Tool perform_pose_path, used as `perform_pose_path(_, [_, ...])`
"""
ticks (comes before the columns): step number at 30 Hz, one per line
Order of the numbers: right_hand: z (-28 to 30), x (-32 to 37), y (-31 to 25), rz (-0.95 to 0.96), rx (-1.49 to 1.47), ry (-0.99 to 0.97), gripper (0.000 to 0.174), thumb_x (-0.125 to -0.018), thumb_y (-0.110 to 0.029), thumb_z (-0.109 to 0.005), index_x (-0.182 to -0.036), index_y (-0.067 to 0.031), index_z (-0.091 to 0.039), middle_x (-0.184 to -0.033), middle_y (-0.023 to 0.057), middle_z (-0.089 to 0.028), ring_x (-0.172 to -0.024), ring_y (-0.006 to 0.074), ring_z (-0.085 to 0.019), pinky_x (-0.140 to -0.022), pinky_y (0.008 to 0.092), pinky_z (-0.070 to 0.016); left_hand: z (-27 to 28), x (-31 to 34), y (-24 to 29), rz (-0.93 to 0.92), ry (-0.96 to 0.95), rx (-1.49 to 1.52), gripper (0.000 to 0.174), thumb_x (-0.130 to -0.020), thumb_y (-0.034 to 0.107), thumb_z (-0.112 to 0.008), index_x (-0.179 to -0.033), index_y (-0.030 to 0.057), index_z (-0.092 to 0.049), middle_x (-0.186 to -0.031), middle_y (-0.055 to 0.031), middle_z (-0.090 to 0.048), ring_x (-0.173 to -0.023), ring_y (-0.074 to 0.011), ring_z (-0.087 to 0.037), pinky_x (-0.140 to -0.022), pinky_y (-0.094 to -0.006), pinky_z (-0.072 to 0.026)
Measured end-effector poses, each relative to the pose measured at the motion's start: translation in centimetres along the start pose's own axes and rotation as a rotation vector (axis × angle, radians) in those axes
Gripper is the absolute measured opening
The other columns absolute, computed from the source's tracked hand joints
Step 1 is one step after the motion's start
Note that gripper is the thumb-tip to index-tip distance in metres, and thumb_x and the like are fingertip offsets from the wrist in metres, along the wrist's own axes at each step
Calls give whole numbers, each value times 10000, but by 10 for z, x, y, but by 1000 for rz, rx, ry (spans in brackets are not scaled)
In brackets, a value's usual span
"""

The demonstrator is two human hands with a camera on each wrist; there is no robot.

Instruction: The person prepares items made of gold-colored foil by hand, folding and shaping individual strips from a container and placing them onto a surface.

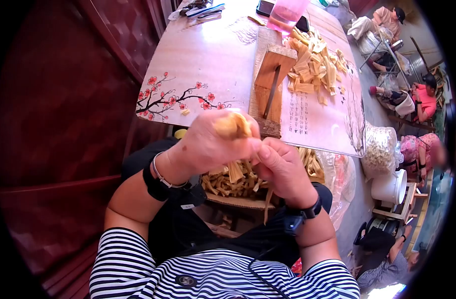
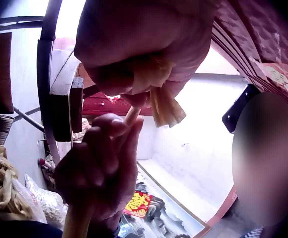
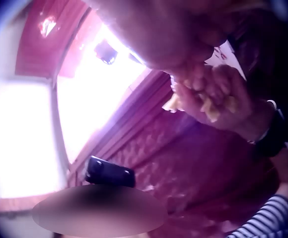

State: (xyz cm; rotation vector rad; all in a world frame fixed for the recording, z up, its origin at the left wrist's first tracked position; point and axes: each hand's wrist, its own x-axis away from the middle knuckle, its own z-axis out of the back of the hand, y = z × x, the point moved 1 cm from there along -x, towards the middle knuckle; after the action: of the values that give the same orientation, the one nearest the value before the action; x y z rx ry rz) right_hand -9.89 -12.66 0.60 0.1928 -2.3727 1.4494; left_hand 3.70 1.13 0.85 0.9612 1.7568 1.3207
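My left hand [image 1: 208, 137] curls round a bundle of pale yellow strips [image 1: 233, 125]; the strip ends [image 2: 166, 106] stick out below its fingers in the left wrist view. Touching it, my right hand [image 1: 283, 172] pinches a thin strip [image 2: 132, 115] between thumb and fingers where it meets the bundle. A long end of strip [image 1: 268, 205] hangs below the right hand. In the right wrist view the left hand [image 3: 221, 99] holds the bundle, with yellow ends showing between its fingers.
Beyond the hands, a table [image 1: 203, 65] bears a wooden block with a blade [image 1: 274, 84], a strip pile [image 1: 315, 65] and a pink cup [image 1: 286, 15]. More strips [image 1: 230, 182] lie in a container at the lap. People sit at right.
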Motion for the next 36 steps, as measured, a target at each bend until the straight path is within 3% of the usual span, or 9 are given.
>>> perform_pose_path(2, [6, 7, -13, 104, 158, 157, 215, -929, -253, -638, -861, -50, -630, -681, -55, -533, -601, 19, -434, -536, 173, -336, -2, 0, 5, 69, 110, 129, 66, -834, 17, -652, -893, 22, -624, -711, 20, -584, -639, -40, -524, -593, -210, -441])
perform_pose_path(8, [21, -10, -21, 646, 713, 630, 163, -845, -145, -737, -874, -26, -629, -658, -20, -593, -557, 31, -470, -498, 201, -369, 4, -25, -4, -185, 260, -347, 58, -876, 24, -603, -934, 27, -602, -780, -8, -599, -714, -62, -552, -635, -221, -452])
perform_pose_path(15, [49, -39, -24, 761, 1115, 874, 177, -825, -172, -748, -821, -59, -612, -633, 69, -611, -518, 113, -532, -496, 265, -427, 5, -46, -36, -119, 480, -828, 84, -876, 108, -640, -880, 30, -609, -686, -26, -592, -624, -90, -552, -592, -263, -453])
perform_pose_path(17, [53, -33, -20, 798, 994, 826, 163, -811, -118, -753, -807, -54, -603, -623, 60, -599, -518, 123, -543, -484, 258, -429, 6, -40, -24, -69, 427, -752, 96, -881, 102, -635, -853, 12, -612, -701, -45, -613, -631, -103, -569, -600, -267, -460])
perform_pose_path(23, [13, -7, -18, 1174, 1122, 395, 162, -774, -29, -735, -842, -86, -600, -625, 36, -544, -497, 163, -532, -446, 276, -411, -24, -16, -4, -508, 346, -470, 101, -875, 76, -617, -849, -6, -668, -747, -138, -645, -634, -216, -631, -574, -319, -483])
perform_pose_path(26, [2, -2, -17, 1350, 1216, 76, 188, -731, -49, -706, -879, -92, -599, -625, 29, -531, -492, 183, -533, -441, 296, -410, -31, 3, -4, -36, 83, -385, 194, -900, 133, -594, -769, -1, -643, -667, -98, -611, -579, -131, -558, -518, -309, -432])
perform_pose_path(31, [11, 8, -29, 1278, 1202, -6, 95, -780, -101, -685, -829, -87, -605, -578, 28, -519, -469, 187, -525, -432, 287, -382, -38, -3, 10, 532, -559, -377, 265, -876, 220, -605, -711, 13, -627, -581, -48, -548, -543, -99, -483, -533, -300, -446])
perform_pose_path(33, [14, 7, -31, 1223, 1195, 26, 81, -794, -113, -685, -794, -80, -612, -577, 37, -529, -465, 200, -527, -433, 296, -384, -43, 5, -8, 548, -701, -124, 164, -860, 167, -665, -876, 4, -660, -793, -35, -648, -685, -69, -548, -626, -240, -477])
perform_pose_path(36, [18, 4, -21, 949, 1012, 171, 177, -845, -160, -680, -731, -35, -628, -594, 76, -555, -471, 247, -537, -466, 336, -416, -26, 5, 22, 169, -780, -5, 322, -892, 195, -683, -1164, 26, -659, -950, -73, -688, -747, -97, -590, -681, -227, -476])
